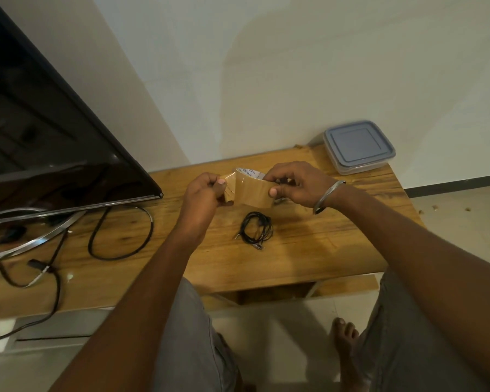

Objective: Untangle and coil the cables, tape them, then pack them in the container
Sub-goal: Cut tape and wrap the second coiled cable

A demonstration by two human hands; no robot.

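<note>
— What was the room like?
— A low wooden table (309,264) stood against a plain pale wall (294,66). Its top was warm brown, with dark grain streaks and knots. Pale floor (464,222) showed to the right, with a dark skirting line at the foot of the wall.

— And the things themselves?
— The tape roll (252,190) was broad, brown and glossy, with a white printed core. The right hand (297,183) gripped it above the table, thumb on the outer face and fingers curled over the top. The left hand (203,193) pinched a short strip (229,189) drawn off the roll. The coiled cable (256,229) was thin and black, wound in a small loose ring with metal plugs sticking out. It lay on the wood just below the hands. The container (358,147) was squarish clear plastic with its grey-blue lid on. It sat at the far right corner by the wall, well apart from the cable.

— Anything else about?
— A flat black television (40,123) on a curved metal stand (40,241) filled the left. A thicker black lead (119,236) looped over the wood beside it. A steel bangle (327,196) circled the right wrist. Both forearms crossed the table's near edge.
</note>
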